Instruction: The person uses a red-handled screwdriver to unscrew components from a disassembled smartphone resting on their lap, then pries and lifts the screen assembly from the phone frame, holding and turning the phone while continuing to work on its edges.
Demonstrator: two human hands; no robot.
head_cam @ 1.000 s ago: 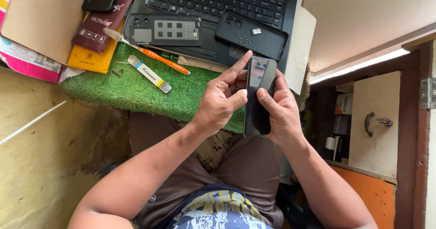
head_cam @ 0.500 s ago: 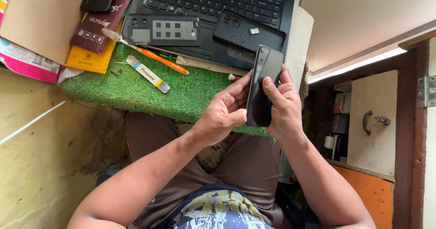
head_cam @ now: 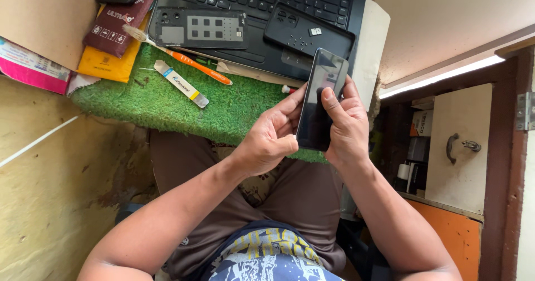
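Both hands hold one dark phone (head_cam: 321,100) up over the person's lap. Left hand (head_cam: 273,136) is curled around the phone's left edge, with the fingers reaching up its side. Right hand (head_cam: 348,122) wraps the right edge, and its thumb lies flat on the dark glass. The phone stands almost upright, tipped a little to the right, just past the near edge of the green grass mat (head_cam: 167,102).

Far from the hands, a black laptop (head_cam: 262,2) sits on the mat. Two phone back covers (head_cam: 198,28) lie on it, and the right one is very near the phone's top. An orange screwdriver (head_cam: 195,66) and a small flat pry tool (head_cam: 181,84) lie on the mat to the left, well apart from the hands. Open green mat shows between those tools and the left hand. A cupboard door (head_cam: 454,147) is on the right.
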